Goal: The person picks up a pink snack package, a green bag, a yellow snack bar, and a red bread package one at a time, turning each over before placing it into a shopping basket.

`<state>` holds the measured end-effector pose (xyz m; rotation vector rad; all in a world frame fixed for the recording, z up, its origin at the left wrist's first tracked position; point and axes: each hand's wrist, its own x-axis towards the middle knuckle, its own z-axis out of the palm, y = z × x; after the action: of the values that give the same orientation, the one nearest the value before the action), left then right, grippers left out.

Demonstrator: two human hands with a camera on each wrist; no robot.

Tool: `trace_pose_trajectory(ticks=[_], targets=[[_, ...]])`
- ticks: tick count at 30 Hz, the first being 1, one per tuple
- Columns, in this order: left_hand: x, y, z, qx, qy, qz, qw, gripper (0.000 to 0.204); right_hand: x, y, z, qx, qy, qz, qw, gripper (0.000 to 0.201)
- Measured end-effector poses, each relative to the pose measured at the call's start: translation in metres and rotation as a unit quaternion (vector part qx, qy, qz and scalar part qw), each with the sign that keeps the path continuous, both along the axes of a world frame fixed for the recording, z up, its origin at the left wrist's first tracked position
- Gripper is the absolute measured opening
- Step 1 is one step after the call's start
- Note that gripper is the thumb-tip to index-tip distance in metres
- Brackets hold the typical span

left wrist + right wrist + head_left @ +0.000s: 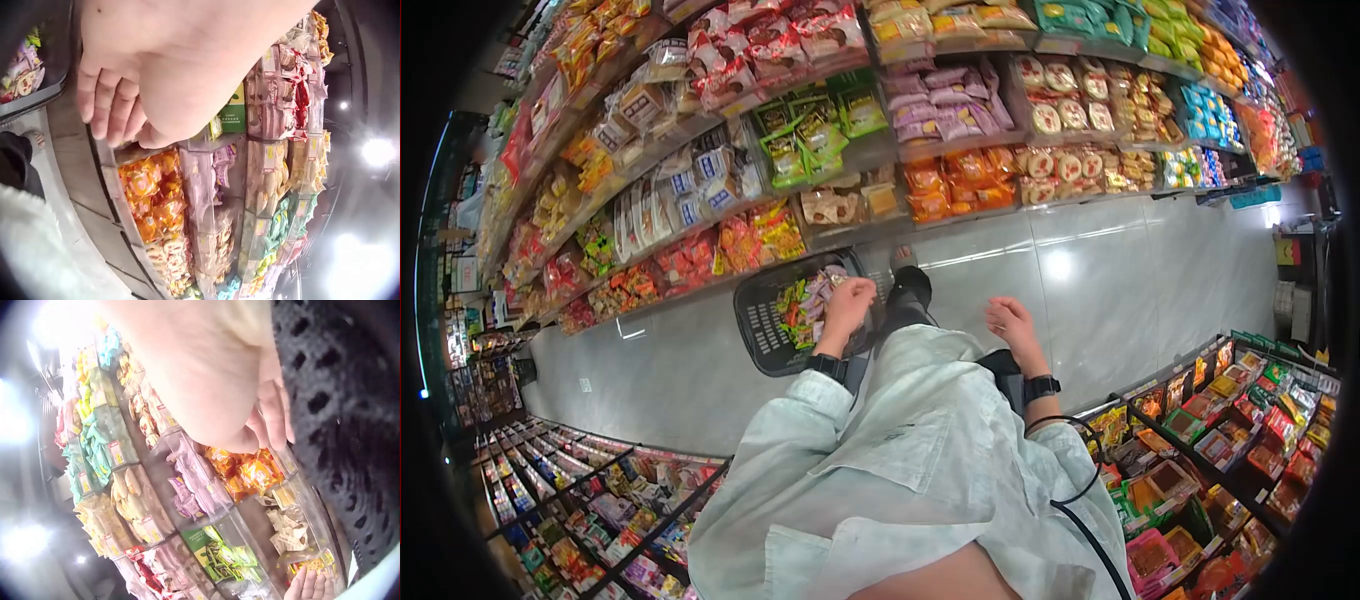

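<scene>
My left hand hovers at the right side of a black shopping basket, overlapping its rim in the head view. Its fingers hang loosely curled, with nothing seen between them. Inside the basket lies a pile of small wrapped snacks, green, purple and red. My right hand is held in front of the body on the right, fingers relaxed and bent, holding nothing. In the right wrist view, orange snack packets on the shelf appear beyond its fingers, and the left hand's fingertips show at the bottom.
Tiered shelves of clear bins with packaged snacks curve across the front and left. Grey tiled floor runs between them and more snack racks behind at right and left. A black cable hangs from the right forearm.
</scene>
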<state>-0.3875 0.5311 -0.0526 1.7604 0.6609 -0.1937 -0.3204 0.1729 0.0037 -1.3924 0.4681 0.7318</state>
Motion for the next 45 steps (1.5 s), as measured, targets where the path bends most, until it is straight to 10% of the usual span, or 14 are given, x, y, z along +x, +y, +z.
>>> trace_pose_trajectory(ticks=[10, 18, 27, 36, 45], targets=[[0.227, 0.137, 0.062, 0.364, 0.027, 0.044, 0.93, 0.057, 0.082, 0.051, 0.033, -0.052, 0.043, -0.065, 0.996, 0.022], [0.266, 0.147, 0.051, 0.29, 0.101, 0.077, 0.949, 0.077, 0.125, 0.062, 0.035, -0.038, 0.036, -0.087, 0.995, 0.023], [0.222, 0.12, 0.055, 0.149, -0.051, 0.099, 0.983, 0.033, 0.154, 0.07, 0.042, -0.025, -0.006, 0.023, 0.999, 0.026], [0.094, -0.062, 0.137, -0.109, -0.104, 0.055, 0.987, 0.02, 0.148, 0.043, 0.048, 0.062, -0.061, 0.264, 0.961, 0.038], [-0.028, -0.183, 0.129, -0.078, -0.035, 0.067, 0.994, 0.021, 0.064, 0.016, 0.03, 0.188, 0.002, 0.386, 0.903, 0.019]])
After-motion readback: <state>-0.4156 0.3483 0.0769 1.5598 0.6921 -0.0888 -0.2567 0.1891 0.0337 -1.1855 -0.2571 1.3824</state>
